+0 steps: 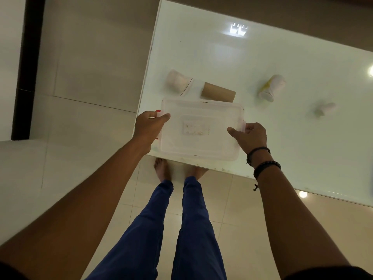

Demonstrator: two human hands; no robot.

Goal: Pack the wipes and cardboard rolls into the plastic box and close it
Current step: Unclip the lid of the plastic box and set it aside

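The lidded plastic box (pixel 200 130) sits at the table (pixel 282 138) near edge, gripped at its end clips by the left hand (pixel 150 126) and right hand (pixel 249 137). Step judged: unlatching. Cardboard roll (pixel 218 92) and wipes (pixel 271 87) lie unpacked beyond it; lid removal is required next.

Home interior — tiled floor (pixel 90 81), glossy white table (pixel 282 128).

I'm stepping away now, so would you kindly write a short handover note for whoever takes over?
Left hand grips the box's left end, right hand its right end; lid on. The box sits at the table's near corner. Still out behind it: cardboard roll, a pale pack, a white-and-yellow pack, a small white item. Nothing packed that I can see. Left: open, pack, close.
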